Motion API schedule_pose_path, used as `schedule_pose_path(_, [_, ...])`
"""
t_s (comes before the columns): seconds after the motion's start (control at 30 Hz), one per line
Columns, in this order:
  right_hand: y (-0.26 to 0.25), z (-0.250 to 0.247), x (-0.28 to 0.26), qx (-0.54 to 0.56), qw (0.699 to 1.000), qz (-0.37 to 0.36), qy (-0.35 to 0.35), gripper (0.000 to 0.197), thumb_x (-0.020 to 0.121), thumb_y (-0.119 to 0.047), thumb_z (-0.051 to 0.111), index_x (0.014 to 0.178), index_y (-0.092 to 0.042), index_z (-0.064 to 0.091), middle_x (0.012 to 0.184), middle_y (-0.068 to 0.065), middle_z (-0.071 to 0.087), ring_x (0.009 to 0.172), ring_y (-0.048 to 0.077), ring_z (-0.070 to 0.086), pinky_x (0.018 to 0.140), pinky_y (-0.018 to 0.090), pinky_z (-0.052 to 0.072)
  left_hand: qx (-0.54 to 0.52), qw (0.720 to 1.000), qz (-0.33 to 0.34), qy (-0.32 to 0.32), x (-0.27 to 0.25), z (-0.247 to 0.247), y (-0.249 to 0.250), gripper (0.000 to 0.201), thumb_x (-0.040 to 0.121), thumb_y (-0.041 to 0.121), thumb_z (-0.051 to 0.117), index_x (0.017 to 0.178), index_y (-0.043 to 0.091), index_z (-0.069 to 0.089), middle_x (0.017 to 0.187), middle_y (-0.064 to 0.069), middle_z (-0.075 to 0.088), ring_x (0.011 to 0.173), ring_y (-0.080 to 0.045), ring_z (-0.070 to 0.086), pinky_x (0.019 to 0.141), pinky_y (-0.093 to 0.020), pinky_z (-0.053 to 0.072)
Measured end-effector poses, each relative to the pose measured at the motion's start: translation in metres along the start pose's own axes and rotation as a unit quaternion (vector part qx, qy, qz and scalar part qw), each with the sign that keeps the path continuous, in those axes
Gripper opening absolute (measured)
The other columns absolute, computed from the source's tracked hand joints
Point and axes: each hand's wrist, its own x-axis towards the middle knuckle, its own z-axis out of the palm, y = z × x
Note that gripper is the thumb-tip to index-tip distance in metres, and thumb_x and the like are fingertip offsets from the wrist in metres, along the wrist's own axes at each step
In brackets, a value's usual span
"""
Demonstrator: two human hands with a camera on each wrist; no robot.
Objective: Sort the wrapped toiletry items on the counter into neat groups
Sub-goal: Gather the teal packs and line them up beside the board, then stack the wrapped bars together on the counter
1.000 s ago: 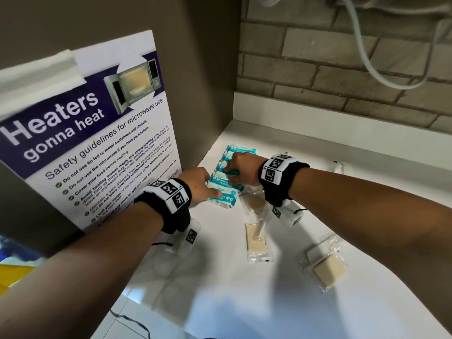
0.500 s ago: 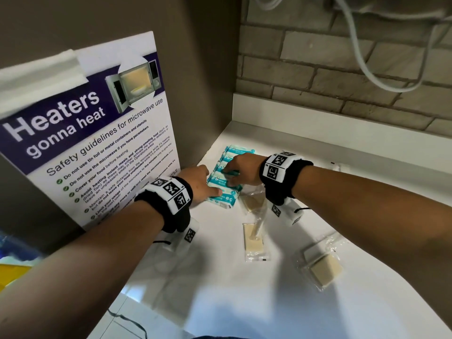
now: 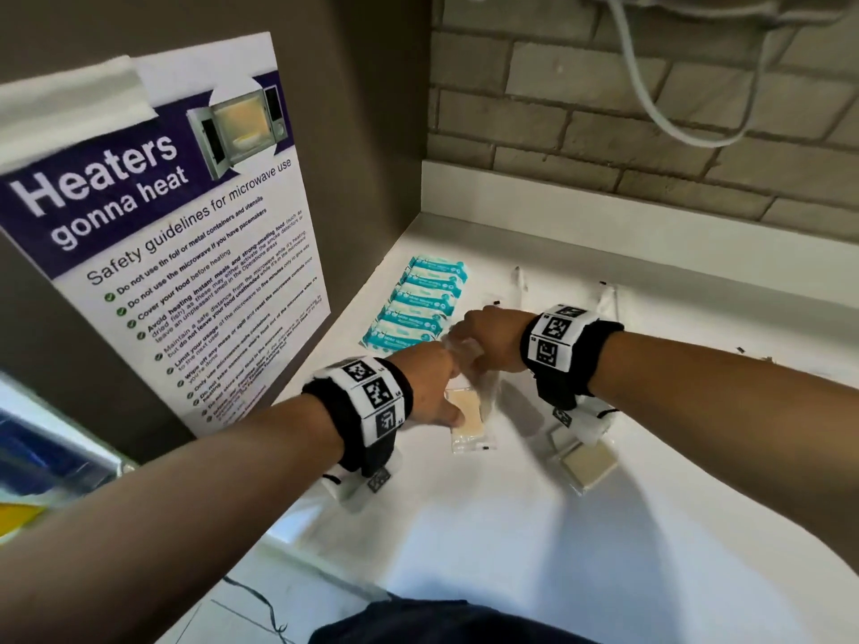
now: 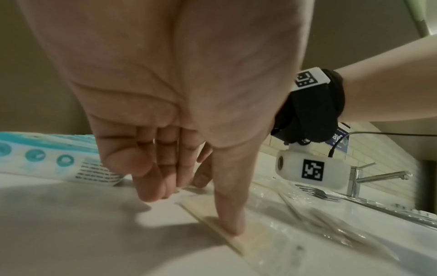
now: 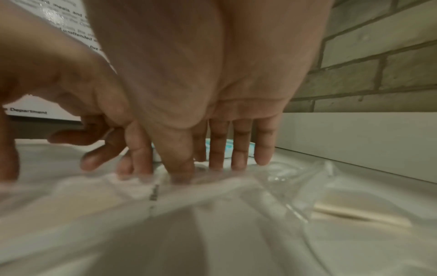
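A neat row of several teal-and-white wrapped packets (image 3: 420, 302) lies against the left wall. My left hand (image 3: 441, 388) is just in front of it, and its thumb (image 4: 232, 229) presses on a flat beige item in a clear wrapper (image 3: 469, 413); its other fingers (image 4: 153, 190) are straight, with their tips at the counter. My right hand (image 3: 479, 334) points its straight fingers (image 5: 238, 162) down onto a second crumpled clear wrapper (image 3: 465, 353), which rises between the two hands. Another clear-wrapped beige block (image 3: 588, 462) lies under my right wrist.
The white counter (image 3: 511, 541) ends at a brick back wall, with a laminated microwave poster (image 3: 162, 253) on the left wall. Two thin clear-wrapped items (image 3: 518, 290) (image 3: 609, 295) lie farther back. A grey cable (image 3: 650, 99) hangs above. A tap (image 4: 378, 177) stands to the right.
Both hands have left the row of teal packets and moved nearer to me, onto the clear-wrapped beige items. The teal row now lies uncovered.
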Motion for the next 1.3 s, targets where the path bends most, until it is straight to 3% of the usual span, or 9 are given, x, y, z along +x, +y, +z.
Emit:
schedule_pose_path(0.17, [0.006,0.0,-0.001,0.031,0.999,0.016,0.037,0.054,0.08,-0.029,0.073,0.131,-0.023,0.055,0.122,0.004,0.059,0.113,0.027,0.055,0.096,0.039,0.047,-0.002,0.999,-0.037,-0.038,0.004,-0.003,0.008,0.062,0.077,0.039,0.076,0.13,0.017,0.052,0.126,-0.001,0.059,0.114,-0.021,0.056,0.093,-0.029,0.046])
schedule_pose_path(0.37, [0.014,-0.011,-0.006,0.081,0.99,0.036,0.113,0.03,0.078,-0.028,0.075,0.096,-0.016,0.054,0.1,0.006,0.058,0.105,0.028,0.053,0.076,0.032,0.041,-0.009,0.994,-0.079,-0.073,0.01,-0.007,0.013,0.048,0.074,0.038,0.077,0.113,0.023,0.054,0.112,0.003,0.058,0.102,-0.019,0.056,0.089,-0.032,0.048])
schedule_pose_path(0.6, [0.03,-0.04,-0.031,0.162,0.973,0.06,0.151,0.045,0.077,-0.028,0.078,0.112,-0.012,0.057,0.093,0.004,0.06,0.087,0.025,0.056,0.073,0.029,0.041,-0.068,0.994,-0.06,-0.054,0.013,-0.02,0.012,0.037,0.073,0.027,0.078,0.095,0.025,0.048,0.1,0.003,0.054,0.087,-0.017,0.052,0.069,-0.027,0.04])
schedule_pose_path(0.77, [0.045,-0.037,-0.061,0.216,0.957,0.102,0.163,0.039,0.074,-0.025,0.08,0.1,-0.022,0.051,0.076,-0.005,0.057,0.07,0.019,0.053,0.055,0.024,0.04,-0.143,0.99,0.001,0.008,0.014,-0.043,0.015,0.058,0.082,0.014,0.072,0.13,0.032,0.046,0.101,0.003,0.05,0.086,-0.015,0.052,0.07,-0.024,0.042])
schedule_pose_path(0.87, [0.053,-0.028,-0.085,0.238,0.952,0.125,0.149,0.035,0.072,-0.026,0.083,0.094,-0.019,0.056,0.074,-0.005,0.055,0.069,0.017,0.05,0.057,0.025,0.04,-0.2,0.979,0.008,0.032,0.016,-0.045,0.016,0.054,0.085,0.012,0.069,0.13,0.034,0.049,0.108,-0.004,0.055,0.075,-0.016,0.06,0.056,-0.021,0.047])
schedule_pose_path(0.97, [0.059,-0.013,-0.113,0.245,0.95,0.145,0.129,0.027,0.078,-0.025,0.078,0.101,-0.019,0.065,0.085,-0.005,0.059,0.081,0.016,0.054,0.069,0.025,0.041,-0.263,0.963,0.006,0.052,0.016,-0.044,0.023,0.033,0.091,0.01,0.061,0.119,0.025,0.052,0.092,-0.001,0.058,0.063,-0.015,0.066,0.044,-0.016,0.047])
schedule_pose_path(1.13, [0.053,0.019,-0.146,0.203,0.967,0.145,0.044,0.025,0.083,-0.018,0.072,0.108,-0.013,0.071,0.097,-0.004,0.065,0.09,0.008,0.053,0.066,0.01,0.036,-0.366,0.929,0.017,0.059,0.017,-0.034,0.044,0.022,0.091,0.004,0.057,0.111,0.015,0.056,0.097,-0.011,0.068,0.079,-0.03,0.072,0.074,-0.041,0.059])
schedule_pose_path(1.23, [0.046,0.041,-0.155,0.195,0.97,0.144,-0.015,0.024,0.081,-0.019,0.074,0.105,-0.014,0.073,0.1,-0.002,0.069,0.09,0.01,0.053,0.068,0.015,0.038,-0.397,0.915,0.022,0.062,0.02,-0.026,0.055,0.017,0.089,0.005,0.062,0.098,0.018,0.06,0.092,-0.008,0.069,0.075,-0.027,0.072,0.074,-0.046,0.06])
schedule_pose_path(1.3, [0.041,0.053,-0.16,0.205,0.968,0.147,-0.01,0.026,0.081,-0.021,0.075,0.106,-0.017,0.072,0.092,-0.01,0.061,0.092,0.01,0.053,0.065,0.012,0.034,-0.412,0.909,0.023,0.063,0.022,-0.023,0.061,0.017,0.087,0.003,0.065,0.095,0.018,0.061,0.096,-0.012,0.07,0.074,-0.026,0.073,0.07,-0.042,0.061])
